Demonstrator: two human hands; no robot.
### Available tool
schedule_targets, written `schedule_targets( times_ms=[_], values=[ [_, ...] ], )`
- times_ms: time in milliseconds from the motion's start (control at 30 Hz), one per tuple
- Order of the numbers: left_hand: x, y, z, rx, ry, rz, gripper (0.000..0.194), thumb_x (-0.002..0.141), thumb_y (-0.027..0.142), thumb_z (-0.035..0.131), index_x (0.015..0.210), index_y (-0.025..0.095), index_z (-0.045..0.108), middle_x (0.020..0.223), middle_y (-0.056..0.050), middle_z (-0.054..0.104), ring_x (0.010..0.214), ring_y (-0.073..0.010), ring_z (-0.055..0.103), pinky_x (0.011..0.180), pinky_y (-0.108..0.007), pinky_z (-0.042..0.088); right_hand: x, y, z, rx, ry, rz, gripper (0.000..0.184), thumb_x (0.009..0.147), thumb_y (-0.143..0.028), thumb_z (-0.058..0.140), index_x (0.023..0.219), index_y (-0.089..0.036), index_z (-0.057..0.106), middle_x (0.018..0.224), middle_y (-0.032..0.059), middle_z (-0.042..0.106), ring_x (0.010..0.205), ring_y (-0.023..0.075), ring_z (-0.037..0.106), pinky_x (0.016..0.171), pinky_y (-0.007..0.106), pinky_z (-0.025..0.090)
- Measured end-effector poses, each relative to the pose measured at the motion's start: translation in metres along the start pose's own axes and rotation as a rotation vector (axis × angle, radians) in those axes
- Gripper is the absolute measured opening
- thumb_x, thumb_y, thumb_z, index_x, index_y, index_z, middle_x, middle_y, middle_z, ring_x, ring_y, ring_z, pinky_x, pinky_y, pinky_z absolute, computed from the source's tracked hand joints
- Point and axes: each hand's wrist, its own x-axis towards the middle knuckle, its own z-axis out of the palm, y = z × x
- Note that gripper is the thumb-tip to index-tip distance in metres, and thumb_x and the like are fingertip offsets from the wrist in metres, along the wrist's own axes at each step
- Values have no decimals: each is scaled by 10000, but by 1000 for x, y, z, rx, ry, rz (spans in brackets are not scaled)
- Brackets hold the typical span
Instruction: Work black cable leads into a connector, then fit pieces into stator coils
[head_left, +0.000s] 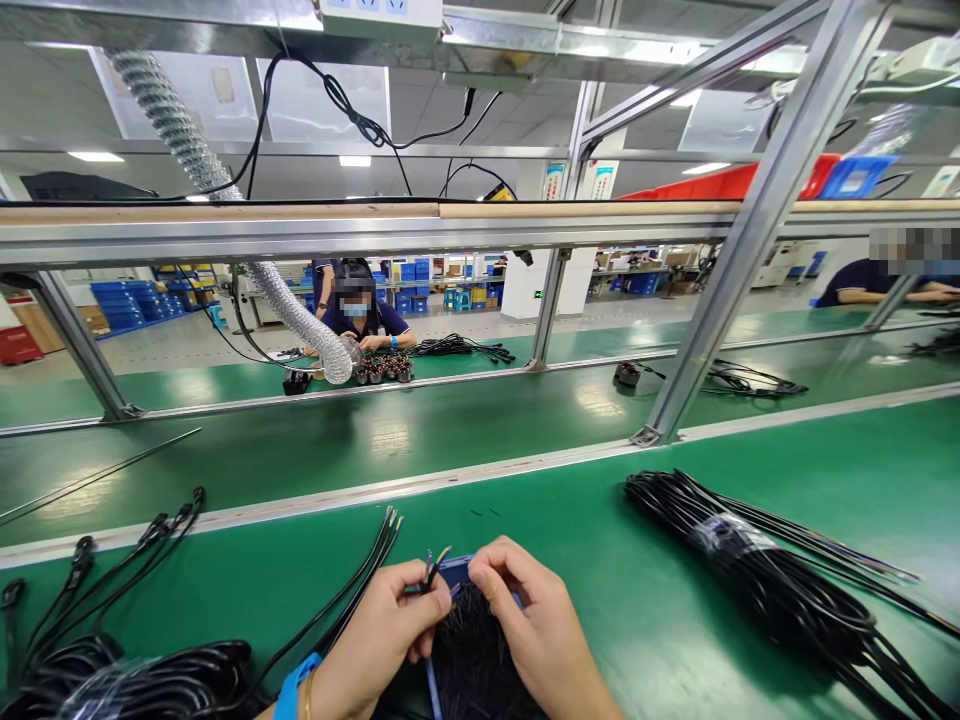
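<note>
A smooth, glossy green bench top (577,540) spreads across the foreground. At its left lies a thick coil of black cable bound in clear film (180,672), with black molded plugs (81,560) near the far edge. Several slim black cables with bared, coloured wire ends (390,530) lie beside a blue-rimmed open box (454,570), partly hidden. A long, looped bundle of black cables wrapped in clear film (739,545) lies at right. Beyond a pale edging strip (480,473), a darker green surface (480,410) bears a thin straight rod (105,473) at left and a loose black cable (757,381) at right.
</note>
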Motion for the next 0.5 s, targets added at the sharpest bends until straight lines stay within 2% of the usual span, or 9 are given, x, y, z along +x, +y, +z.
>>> schedule_targets(
  times_ms=[167, 300, 367, 500],
  values=[
    [-1, -2, 0, -23, 5, 18, 321, 795, 476, 629, 751, 165, 565, 541, 67, 435, 506, -84, 408, 490, -213, 300, -1, 2, 5, -9, -46, -17, 320, 987, -364, 542, 726, -204, 636, 682, -6, 613, 605, 131, 579, 559, 208, 455],
    [-1, -5, 0, -77, 18, 19, 410, 761, 541, 679, 853, 150, 595, 568, 65, 461, 502, -84, 410, 476, -211, 296, -1, 4, 6, -105, 9, -240, 170, 960, -261, 612, 848, -221, 733, 740, 9, 689, 684, 150, 635, 637, 227, 499],
    [-2, -4, 0, -93, 25, 20, 379, 759, 518, 684, 837, 161, 581, 576, 68, 459, 501, -81, 408, 477, -209, 296, 0, 3, 4, -99, 51, -314, 133, 949, -232, 632, 917, -236, 761, 774, 16, 715, 722, 157, 654, 667, 231, 517],
    [-4, 0, 1, -72, 10, 5, 277, 756, 432, 657, 767, 169, 571, 536, 68, 448, 492, -82, 407, 491, -209, 297, 2, 1, 2, -2, 78, -167, 179, 949, -258, 629, 823, -227, 752, 738, 8, 702, 677, 142, 657, 636, 208, 514]
  ],
)
